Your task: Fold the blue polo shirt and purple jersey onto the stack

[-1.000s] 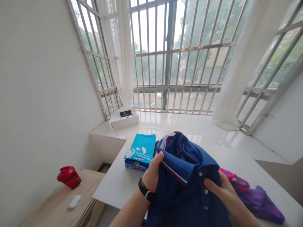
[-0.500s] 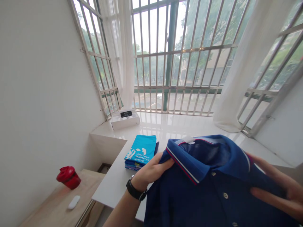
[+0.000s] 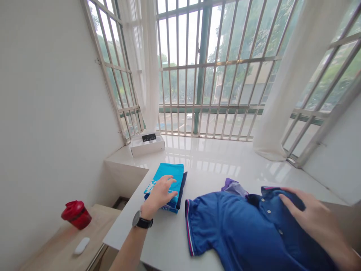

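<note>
My left hand (image 3: 159, 195) rests flat on a folded stack of shirts (image 3: 172, 174), with a cyan printed shirt on top and darker blue layers beneath. A navy-blue polo shirt (image 3: 237, 226) with a striped sleeve hem lies spread on the white table (image 3: 166, 235), to the right of the stack. My right hand (image 3: 313, 214) lies on the polo's collar and button placket, its fingers apart and not gripping. A purple garment (image 3: 232, 187) sticks out from under the polo, mostly hidden by it.
Beyond the table runs a glossy white window ledge, holding a white box (image 3: 147, 146) with a black object on it. To the left, a lower wooden shelf (image 3: 56, 242) holds a red lidded cup (image 3: 76, 215) and a small white oblong object (image 3: 81, 245).
The polo has gone from being held up in both hands to lying flat on the table. My left hand has moved onto the folded stack, and my right hand now rests on the collar.
</note>
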